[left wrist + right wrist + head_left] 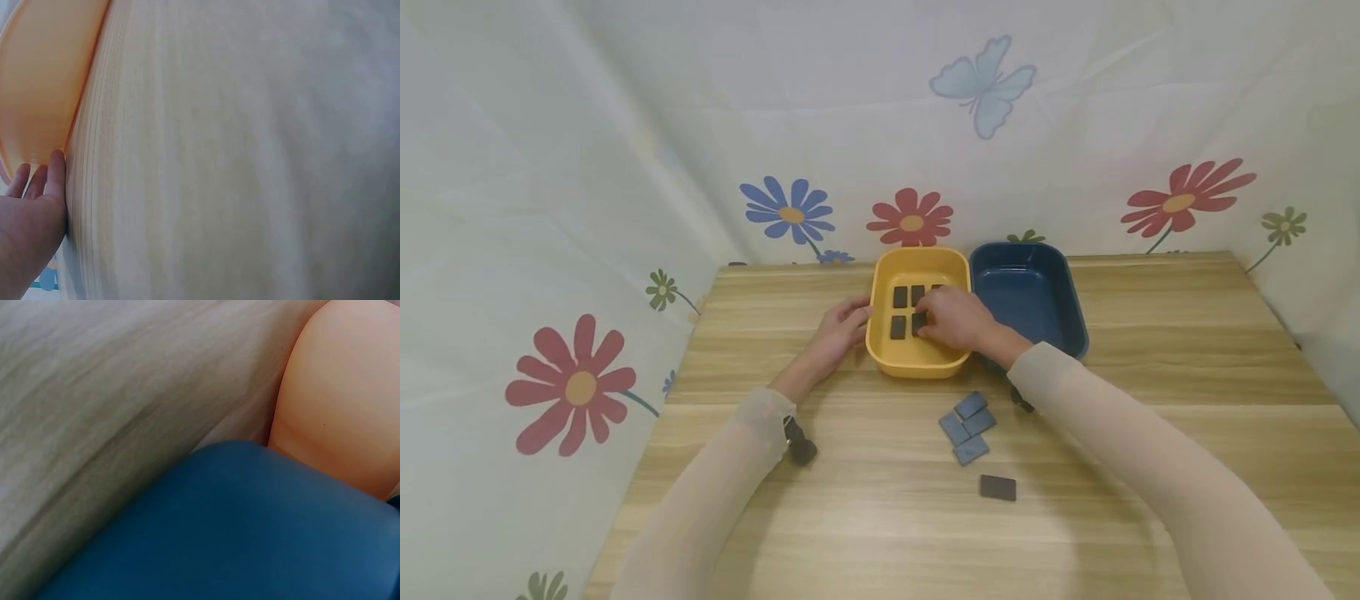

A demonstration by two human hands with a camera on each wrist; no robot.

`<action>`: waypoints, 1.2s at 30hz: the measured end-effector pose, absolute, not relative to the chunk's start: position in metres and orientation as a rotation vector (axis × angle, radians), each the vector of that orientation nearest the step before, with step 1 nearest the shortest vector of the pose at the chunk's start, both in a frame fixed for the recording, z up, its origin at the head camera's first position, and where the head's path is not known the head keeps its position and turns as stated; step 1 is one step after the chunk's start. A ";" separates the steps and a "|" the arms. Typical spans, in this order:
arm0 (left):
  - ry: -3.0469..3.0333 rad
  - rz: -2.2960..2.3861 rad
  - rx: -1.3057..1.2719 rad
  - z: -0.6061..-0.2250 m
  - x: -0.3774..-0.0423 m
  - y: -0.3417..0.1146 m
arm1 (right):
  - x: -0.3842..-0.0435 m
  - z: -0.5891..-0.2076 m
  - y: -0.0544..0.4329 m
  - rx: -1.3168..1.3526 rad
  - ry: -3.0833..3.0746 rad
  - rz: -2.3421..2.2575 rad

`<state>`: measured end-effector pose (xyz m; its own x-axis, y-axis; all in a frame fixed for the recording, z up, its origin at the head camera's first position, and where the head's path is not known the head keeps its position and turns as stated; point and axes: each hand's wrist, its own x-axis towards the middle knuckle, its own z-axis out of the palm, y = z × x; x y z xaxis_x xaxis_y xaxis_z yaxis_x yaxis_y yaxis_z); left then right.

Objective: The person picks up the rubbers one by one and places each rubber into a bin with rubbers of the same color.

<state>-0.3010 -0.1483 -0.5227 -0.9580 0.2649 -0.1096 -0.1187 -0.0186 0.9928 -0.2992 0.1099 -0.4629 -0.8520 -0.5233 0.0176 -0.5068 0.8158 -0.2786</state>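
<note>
My right hand (955,317) reaches into the yellow tray (917,370) and pinches a small dark rectangular tile (917,323) at the tray's floor. Other dark tiles (898,327) lie in rows beside it, and the hand partly covers one at the back right. With fairly straight fingers, my left hand (838,333) touches the tray's left outer wall; the left wrist view shows its fingers against the yellow wall (50,75). In the right wrist view the trays' walls fill much of the picture and the right hand is out of sight.
A dark blue tray (1018,292) stands against the yellow one's right side, under my right forearm. Several bluish-grey tiles (972,448) lie in a loose cluster on the wooden table (865,517), with a single dark tile (997,487) nearer me. A flowered curtain (850,100) hangs behind.
</note>
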 end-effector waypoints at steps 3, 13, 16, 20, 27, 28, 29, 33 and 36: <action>1.993 2.060 0.163 -0.522 -0.301 -0.148 | -0.299 -0.463 0.109 -0.844 2.941 -0.384; 1.972 2.067 0.175 -0.521 -0.301 -0.149 | -0.301 -0.464 0.107 -0.892 2.946 -0.309; 1.978 2.063 0.168 -0.522 -0.301 -0.149 | -0.300 -0.464 0.107 -0.894 2.944 -0.303; 1.994 2.047 0.165 -0.523 -0.301 -0.150 | -0.300 -0.464 0.107 -0.896 2.944 -0.300; 2.004 2.048 0.185 -0.524 -0.301 -0.149 | -0.299 -0.464 0.108 -0.894 2.943 -0.292; 2.002 2.051 0.184 -0.524 -0.301 -0.149 | -0.299 -0.465 0.108 -0.893 2.944 -0.292; 2.000 2.053 0.179 -0.524 -0.301 -0.149 | -0.299 -0.465 0.108 -0.895 2.944 -0.292; 1.991 2.060 0.169 -0.524 -0.302 -0.149 | -0.299 -0.465 0.108 -0.912 2.947 -0.286; 1.993 2.060 0.174 -0.524 -0.302 -0.149 | -0.299 -0.464 0.108 -0.918 2.947 -0.280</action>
<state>-0.3015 -0.1488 -0.5239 -0.9565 0.2739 -0.1000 -0.1091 -0.0179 0.9939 -0.2993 0.1078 -0.4640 -0.8236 -0.5671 0.0132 -0.5594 0.8081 -0.1844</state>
